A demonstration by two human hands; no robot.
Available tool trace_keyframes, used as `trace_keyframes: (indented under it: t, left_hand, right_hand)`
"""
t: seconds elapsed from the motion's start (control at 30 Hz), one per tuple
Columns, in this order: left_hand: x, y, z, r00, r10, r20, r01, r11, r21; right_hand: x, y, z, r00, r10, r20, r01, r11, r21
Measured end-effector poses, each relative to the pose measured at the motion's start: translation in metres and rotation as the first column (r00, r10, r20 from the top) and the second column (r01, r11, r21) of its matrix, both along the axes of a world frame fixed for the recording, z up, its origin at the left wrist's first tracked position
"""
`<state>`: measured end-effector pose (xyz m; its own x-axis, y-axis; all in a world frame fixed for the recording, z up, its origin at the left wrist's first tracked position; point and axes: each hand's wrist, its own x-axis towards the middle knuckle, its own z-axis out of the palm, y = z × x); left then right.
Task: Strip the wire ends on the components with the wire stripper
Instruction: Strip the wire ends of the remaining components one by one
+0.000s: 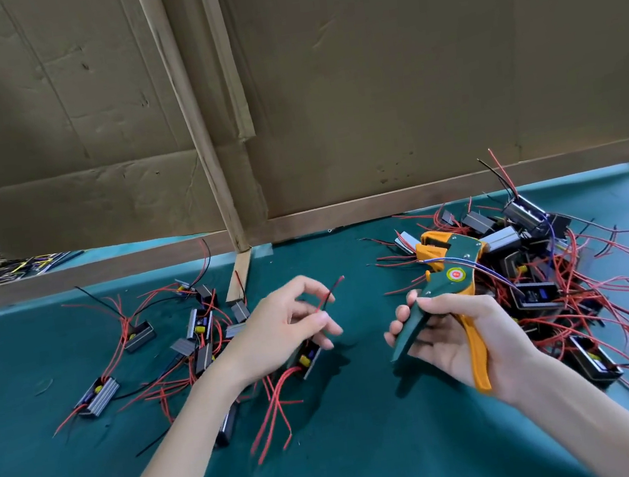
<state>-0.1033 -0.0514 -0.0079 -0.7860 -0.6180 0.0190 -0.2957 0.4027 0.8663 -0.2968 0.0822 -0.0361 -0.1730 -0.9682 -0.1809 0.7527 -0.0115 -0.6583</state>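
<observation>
Gripping wire stripper [452, 260] with right fingers [402, 314], left fingers [324, 339] holding component [307, 359], heap [535, 289] behind

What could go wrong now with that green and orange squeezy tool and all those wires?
A thin blue wire running into the heap of black components on the right crosses the green and orange wire stripper in the right hand; it might snag or get cut by mistake.
The bendy red and black wire ends pinched by the left hand could slip or miss the stripper, bringing that hand close to it.
</observation>
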Motion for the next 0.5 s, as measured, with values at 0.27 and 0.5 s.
trace_keyframes:
  t: [0.27,0.5]
  left_hand:
    - [-0.001,0.007,0.02,0.977,0.051,-0.208,-0.041,0.998,0.052]
    - [-0.003,0.015,0.024,0.955,0.1,-0.278,-0.104,0.995,0.0]
  right_hand:
    - [0.011,0.006,0.0,0.957,0.192,-0.219,-0.195,0.981,0.008]
    - [0.018,0.007,-0.008,0.848,0.326,-0.417,-0.371,0.928,-0.029]
